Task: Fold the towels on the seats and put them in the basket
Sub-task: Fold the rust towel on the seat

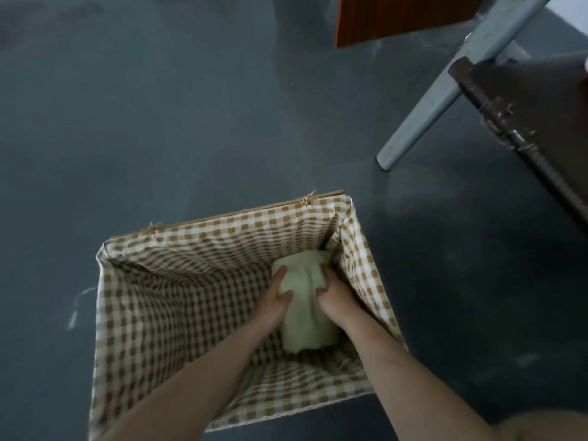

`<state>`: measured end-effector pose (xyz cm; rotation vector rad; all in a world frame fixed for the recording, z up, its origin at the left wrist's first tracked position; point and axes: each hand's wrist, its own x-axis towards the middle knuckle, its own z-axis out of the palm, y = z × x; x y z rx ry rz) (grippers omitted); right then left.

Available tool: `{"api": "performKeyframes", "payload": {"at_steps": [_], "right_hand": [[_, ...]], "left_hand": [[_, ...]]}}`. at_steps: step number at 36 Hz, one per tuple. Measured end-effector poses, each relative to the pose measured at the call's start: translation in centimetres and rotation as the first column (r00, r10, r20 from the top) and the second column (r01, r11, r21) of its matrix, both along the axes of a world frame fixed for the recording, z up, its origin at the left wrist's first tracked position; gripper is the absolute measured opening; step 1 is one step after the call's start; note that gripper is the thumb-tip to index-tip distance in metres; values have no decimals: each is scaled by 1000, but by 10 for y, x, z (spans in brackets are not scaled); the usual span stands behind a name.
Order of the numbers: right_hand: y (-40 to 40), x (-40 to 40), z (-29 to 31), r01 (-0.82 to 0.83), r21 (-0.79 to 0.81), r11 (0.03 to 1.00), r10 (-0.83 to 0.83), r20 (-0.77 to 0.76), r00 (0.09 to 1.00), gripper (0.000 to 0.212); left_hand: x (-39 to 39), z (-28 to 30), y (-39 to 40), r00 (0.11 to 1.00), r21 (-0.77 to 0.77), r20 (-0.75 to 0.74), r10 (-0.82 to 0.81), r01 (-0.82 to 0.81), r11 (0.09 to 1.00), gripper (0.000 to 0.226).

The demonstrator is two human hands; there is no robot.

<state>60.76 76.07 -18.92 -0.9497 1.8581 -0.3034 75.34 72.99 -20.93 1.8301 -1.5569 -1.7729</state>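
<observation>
Folded pale green towel (305, 308) being lowered into gingham-lined basket (203, 237), toward right far corner, likely so room is left beside it for more towels. Bundle being gripped from both sides: left hand (277, 299) curled round left edge, right hand (332, 297) curled round right edge, seemingly so folds are kept from opening. Basket being stood on dark floor (159, 106) near grey chair leg (426, 106). Release judged as next step.
</observation>
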Motion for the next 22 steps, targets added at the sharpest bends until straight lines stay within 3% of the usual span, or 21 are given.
{"api": "performKeyframes", "payload": {"at_steps": [4, 7, 11, 14, 17, 22], "right_hand": [[8, -5, -4, -109, 174, 979, 116, -25, 993, 56], [13, 0, 3, -153, 169, 974, 169, -89, 982, 57], [14, 0, 36, -181, 65, 981, 188, -129, 974, 55], [25, 0, 78, -146, -148, 978, 131, -107, 986, 47], [45, -2, 118, -78, -363, 929, 69, -39, 997, 36], [90, -34, 178, 100, -546, 832, -68, 80, 995, 28]], "left_hand": [[6, -11, 11, 990, 87, 66, -121, 115, 989, 64], [9, -6, 14, 986, 95, 93, -136, 127, 987, 63], [17, 14, 4, 986, 37, 113, -126, 122, 992, 52], [24, 34, -6, 989, -67, 115, -93, 102, 993, 40], [22, 85, -4, 993, -142, 84, -80, 92, 986, 40], [-3, 171, 15, 978, -281, -36, -204, 186, 942, 40]]}}
